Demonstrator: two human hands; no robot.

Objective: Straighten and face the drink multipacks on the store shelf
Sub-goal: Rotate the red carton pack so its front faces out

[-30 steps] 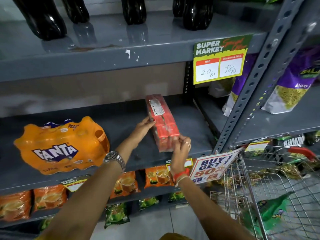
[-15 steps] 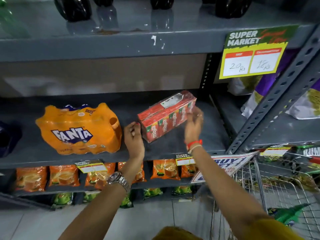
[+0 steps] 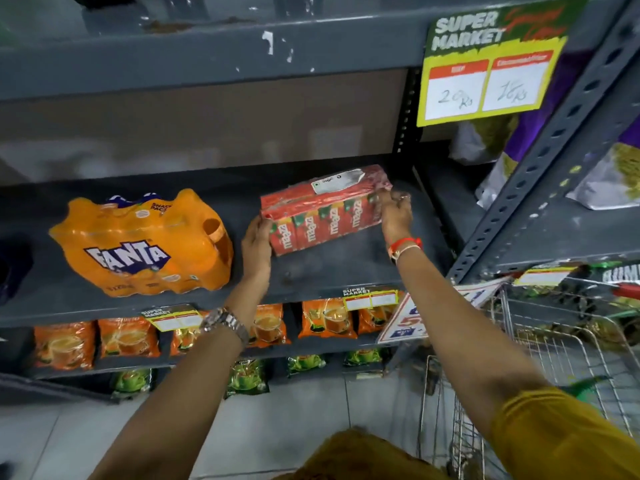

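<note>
A red Maaza multipack [image 3: 322,213] lies on the grey middle shelf [image 3: 332,271], its branded side facing me, slightly slanted with the right end farther back. My left hand [image 3: 256,247] grips its left end. My right hand [image 3: 394,213] holds its right end. An orange Fanta multipack [image 3: 142,244] sits to the left on the same shelf, logo facing out, a hand's width from the red pack.
A yellow price sign [image 3: 488,67] hangs from the upper shelf edge. Orange tea pouches [image 3: 325,322] line the shelf below, green ones under them. A wire shopping cart [image 3: 554,341] stands at the right beside a slotted upright [image 3: 540,157]. Purple snack bags fill the neighbouring bay.
The red pack went from standing on end to lying lengthwise with its front facing out. Both hands moved to its two ends, and it settled lower onto the shelf.
</note>
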